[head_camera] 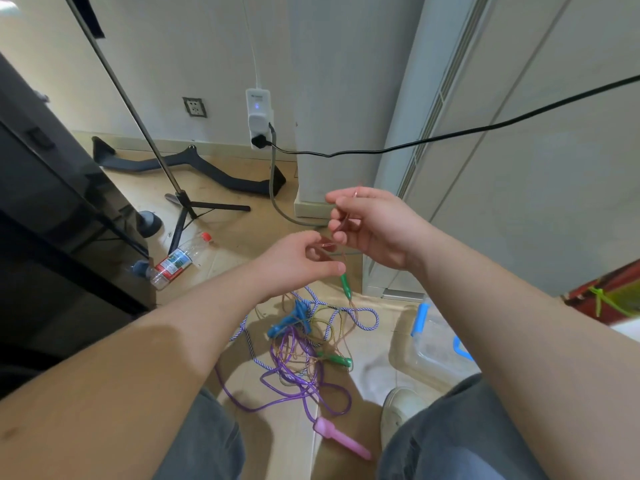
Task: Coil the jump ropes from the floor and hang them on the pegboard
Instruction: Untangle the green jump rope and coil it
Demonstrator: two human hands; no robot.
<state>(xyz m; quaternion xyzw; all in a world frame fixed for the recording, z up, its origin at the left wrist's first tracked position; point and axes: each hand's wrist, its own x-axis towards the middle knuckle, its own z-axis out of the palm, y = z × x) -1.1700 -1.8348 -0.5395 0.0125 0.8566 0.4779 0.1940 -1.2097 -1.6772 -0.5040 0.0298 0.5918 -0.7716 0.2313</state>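
A clear plastic box [437, 346] with blue latches sits on the floor [239, 244] by the right knee, and its contents cannot be made out. Above the floor, the left hand [298, 261] and right hand [374, 226] both pinch a thin translucent rope [343, 223], with its green handle [345, 284] dangling under the left. Below lies a tangle of jump ropes [304, 344]: a purple rope [277, 362] with a pink handle [341, 439], a blue-and-white striped rope [363, 311] and blue handles [289, 320].

Glossy purple plastic rope [298, 375], matt pink handle [341, 439], braided blue-white cord [360, 311], clear plastic bottle [176, 259], smooth wood-look floor [239, 244]
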